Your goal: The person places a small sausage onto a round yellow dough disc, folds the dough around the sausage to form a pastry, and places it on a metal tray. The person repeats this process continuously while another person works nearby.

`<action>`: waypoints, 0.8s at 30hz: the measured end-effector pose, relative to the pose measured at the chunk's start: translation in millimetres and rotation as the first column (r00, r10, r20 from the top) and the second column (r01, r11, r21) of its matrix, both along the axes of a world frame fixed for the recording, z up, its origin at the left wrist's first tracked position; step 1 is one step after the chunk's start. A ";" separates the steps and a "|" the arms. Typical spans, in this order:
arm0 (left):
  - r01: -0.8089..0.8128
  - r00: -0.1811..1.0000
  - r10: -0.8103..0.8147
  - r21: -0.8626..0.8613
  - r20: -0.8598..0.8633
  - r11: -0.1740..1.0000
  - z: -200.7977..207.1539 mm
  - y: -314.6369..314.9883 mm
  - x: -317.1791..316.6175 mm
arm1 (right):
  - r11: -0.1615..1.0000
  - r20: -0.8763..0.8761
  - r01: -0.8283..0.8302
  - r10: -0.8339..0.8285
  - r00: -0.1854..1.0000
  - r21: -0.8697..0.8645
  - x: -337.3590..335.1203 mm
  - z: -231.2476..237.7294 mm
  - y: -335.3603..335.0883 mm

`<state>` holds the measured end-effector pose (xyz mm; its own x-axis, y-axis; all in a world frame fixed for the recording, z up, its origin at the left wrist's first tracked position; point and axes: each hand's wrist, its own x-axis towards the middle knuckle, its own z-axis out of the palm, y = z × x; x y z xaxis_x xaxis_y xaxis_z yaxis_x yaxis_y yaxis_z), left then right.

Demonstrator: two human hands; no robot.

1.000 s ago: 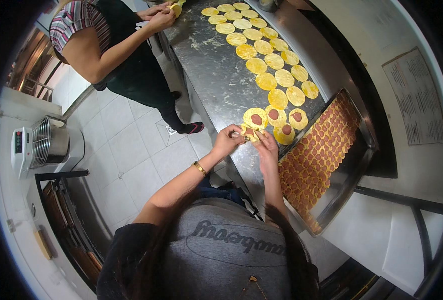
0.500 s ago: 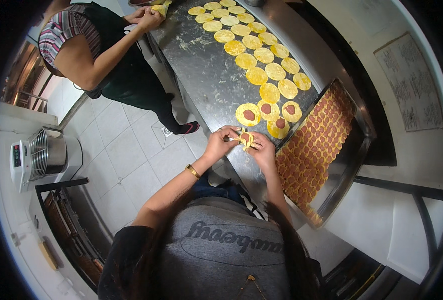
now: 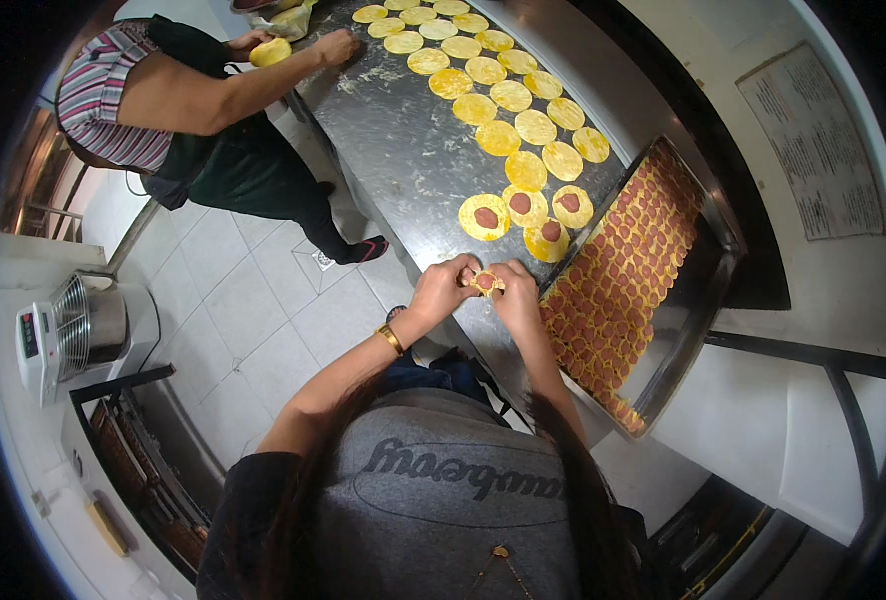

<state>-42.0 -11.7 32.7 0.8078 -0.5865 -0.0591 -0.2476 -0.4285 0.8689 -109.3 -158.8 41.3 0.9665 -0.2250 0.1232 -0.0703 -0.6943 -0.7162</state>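
Between both hands, over the near edge of the metal table, is a small filled pastry, yellow dough gathered around a reddish-brown filling. My left hand pinches its left side, and my right hand pinches its right side. Just beyond my fingers lie several flat dough rounds topped with a dab of the same filling, among them one dough round. Farther up the table run rows of plain yellow dough discs.
To the right, a large metal tray holds many finished filled pastries in tight rows. A co-worker in a striped sleeve stands at the far left, holding a yellow dough piece. A mixer stands on the left.
The dough between my hands is drawn in more compactly around its filling. The co-worker now reaches one hand across to the table's far dough rows. The whole view has shifted slightly.
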 end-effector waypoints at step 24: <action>0.164 0.985 -0.164 -0.009 -0.054 0.986 -9.1 -0.6 11.6 | 0.999 0.025 0.000 0.001 1.000 -0.041 -3.0 -2.4 3.2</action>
<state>-30.4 -12.3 23.6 0.6965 -0.7110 -0.0969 -0.2669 -0.3820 0.8848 -112.4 -155.6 38.8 0.9633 -0.2184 0.1560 -0.0525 -0.7233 -0.6885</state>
